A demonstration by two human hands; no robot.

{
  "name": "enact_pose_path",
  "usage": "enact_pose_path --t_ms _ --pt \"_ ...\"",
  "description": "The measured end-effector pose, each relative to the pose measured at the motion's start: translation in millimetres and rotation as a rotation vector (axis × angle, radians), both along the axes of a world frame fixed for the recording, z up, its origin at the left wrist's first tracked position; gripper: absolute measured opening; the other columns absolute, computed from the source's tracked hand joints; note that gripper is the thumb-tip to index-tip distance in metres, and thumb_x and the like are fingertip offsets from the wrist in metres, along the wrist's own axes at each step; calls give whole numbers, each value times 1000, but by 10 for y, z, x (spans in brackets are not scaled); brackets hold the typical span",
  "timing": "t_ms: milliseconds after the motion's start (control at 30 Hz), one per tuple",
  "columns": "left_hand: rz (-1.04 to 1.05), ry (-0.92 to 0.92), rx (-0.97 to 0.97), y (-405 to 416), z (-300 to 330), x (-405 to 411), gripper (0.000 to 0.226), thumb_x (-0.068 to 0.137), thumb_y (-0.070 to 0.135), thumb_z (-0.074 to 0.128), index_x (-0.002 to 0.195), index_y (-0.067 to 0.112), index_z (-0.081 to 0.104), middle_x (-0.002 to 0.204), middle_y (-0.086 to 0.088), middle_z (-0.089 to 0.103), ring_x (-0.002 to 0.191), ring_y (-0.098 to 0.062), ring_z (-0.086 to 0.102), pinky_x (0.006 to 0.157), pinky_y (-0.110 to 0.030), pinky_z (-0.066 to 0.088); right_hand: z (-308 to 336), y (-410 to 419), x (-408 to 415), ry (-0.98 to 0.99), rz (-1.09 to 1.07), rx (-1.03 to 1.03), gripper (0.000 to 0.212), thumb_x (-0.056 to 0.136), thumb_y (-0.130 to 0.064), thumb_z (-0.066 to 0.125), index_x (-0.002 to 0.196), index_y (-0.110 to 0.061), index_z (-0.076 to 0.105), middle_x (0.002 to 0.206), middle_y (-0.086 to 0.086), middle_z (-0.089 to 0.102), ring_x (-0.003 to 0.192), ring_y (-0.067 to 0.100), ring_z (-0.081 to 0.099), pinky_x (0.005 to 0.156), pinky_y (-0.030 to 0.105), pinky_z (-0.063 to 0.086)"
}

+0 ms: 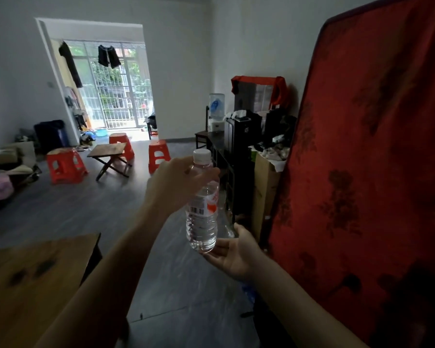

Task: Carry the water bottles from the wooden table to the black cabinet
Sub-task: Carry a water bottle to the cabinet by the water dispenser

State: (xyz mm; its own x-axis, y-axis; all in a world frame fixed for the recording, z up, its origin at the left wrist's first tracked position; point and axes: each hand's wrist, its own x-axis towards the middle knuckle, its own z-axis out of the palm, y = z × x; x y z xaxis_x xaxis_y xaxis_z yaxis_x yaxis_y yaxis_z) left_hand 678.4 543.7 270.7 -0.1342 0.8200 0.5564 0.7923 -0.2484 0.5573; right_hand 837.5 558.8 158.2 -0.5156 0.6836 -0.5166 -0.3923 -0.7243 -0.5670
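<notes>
Nearest the camera, the corner of the wooden table (35,280) filled the lower left, its top bare in the part that showed. Just past it, both bare forearms reached forward over the grey floor (91,209). The right hand (232,254) lay palm-up and spread beneath the base of the water bottle (203,209), its fingers touching the underside without curling round. The left hand (178,182) was wrapped about the bottle's shoulder just under the white cap (202,155), holding it upright in the air, clear of the table. A tall red patterned panel (367,159) stood along the right edge. Beyond the bottle was the black cabinet (239,156), cluttered on top, with a cardboard box (265,194) beside it. Farther back sat a small folding table (108,150) among three red stools (65,165), and behind them a barred balcony door (116,101) with dark clothes hanging.
</notes>
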Motion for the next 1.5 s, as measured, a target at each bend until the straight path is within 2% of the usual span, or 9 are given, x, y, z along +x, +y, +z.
enact_pose_path --t_ms 167,300,533,633,767,1133,1233,1400,1500 --pt "-3 34 42 553 -47 -421 68 73 82 47 106 28 73 91 13 77 68 12 63 58 -16 45 -58 662 -373 -28 81 39 86 99 -58 24 117 21 53 109 35 65 100 41 64 68 40 60" --pt "-19 48 75 1056 -23 -817 69 74 76 48 110 22 73 98 2 80 69 0 68 59 -17 46 -44 1296 -794 -64 111 69 86 99 -58 24 116 20 55 114 34 64 108 41 62 84 42 54" --pt "17 28 93 2041 160 -1557 71 74 73 49 114 20 73 103 -2 79 77 -7 69 72 -32 58 84 2428 -1580 -88 153 126 84 99 -58 24 107 17 61 108 31 67 102 37 64 79 39 56" --pt "32 23 84 2398 164 -1760 70 75 73 51 115 20 73 102 -2 79 76 -8 69 72 -34 59 58 2788 -1783 -81 154 113 83 99 -57 25 109 18 60 110 32 66 102 38 64 85 41 54" --pt "55 7 63 2889 127 -1981 48 85 55 70 117 19 74 104 -4 79 82 -13 71 76 -40 61 28 3320 -1993 -72 141 90 84 99 -57 26 119 20 54 117 34 62 105 39 62 84 43 53" --pt "40 59 15 4784 -43 -2379 43 85 60 68 111 26 74 100 2 80 74 -2 65 74 -37 60 -128 5035 -2352 -51 124 50 82 100 -54 28 120 23 50 123 36 58 116 42 57 91 45 51" --pt "9 66 -17 5412 -50 -2473 41 84 62 65 108 29 73 101 4 80 68 14 59 62 -22 51 -126 5622 -2418 -24 115 27 82 100 -53 30 120 24 49 121 37 58 114 43 58 87 46 52" --pt "-48 19 19 6323 -46 -2609 62 72 76 54 108 29 73 102 3 79 71 20 53 57 -18 43 -53 6536 -2585 5 66 19 79 100 -51 32 121 23 48 124 37 56 114 42 58 87 46 52" --pt "-53 -11 1 6752 -18 -2715 40 69 79 52 90 49 65 94 12 74 73 18 54 60 -20 46 -59 6979 -2732 3 69 -2 78 100 -51 32 118 24 48 124 37 56 114 43 57 88 46 51"
